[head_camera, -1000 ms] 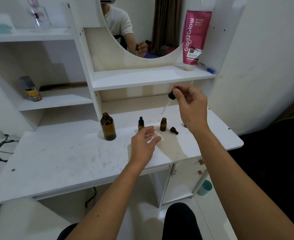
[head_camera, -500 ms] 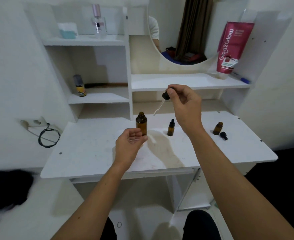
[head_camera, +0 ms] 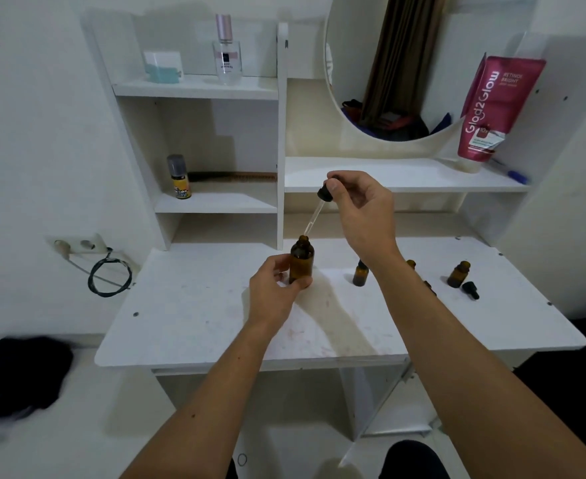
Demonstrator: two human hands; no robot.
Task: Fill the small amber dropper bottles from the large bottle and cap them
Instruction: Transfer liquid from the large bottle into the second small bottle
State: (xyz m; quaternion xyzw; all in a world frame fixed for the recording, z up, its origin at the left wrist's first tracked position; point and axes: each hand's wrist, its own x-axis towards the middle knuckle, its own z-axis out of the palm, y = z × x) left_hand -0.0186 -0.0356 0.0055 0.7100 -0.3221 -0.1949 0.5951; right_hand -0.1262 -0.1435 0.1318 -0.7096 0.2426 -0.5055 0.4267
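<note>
Head view: capped small bottle (head_camera: 359, 275) beside large bottle (head_camera: 301, 260).

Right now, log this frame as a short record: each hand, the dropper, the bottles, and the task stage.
left hand: grips the large amber glass bottle, upright on the white desk
right hand: pinches the black bulb of a glass dropper
dropper tip: at the large bottle's open mouth
small amber dropper bottles: one capped, one uncapped with a loose black dropper cap beside it
stage: about to draw liquid
</note>
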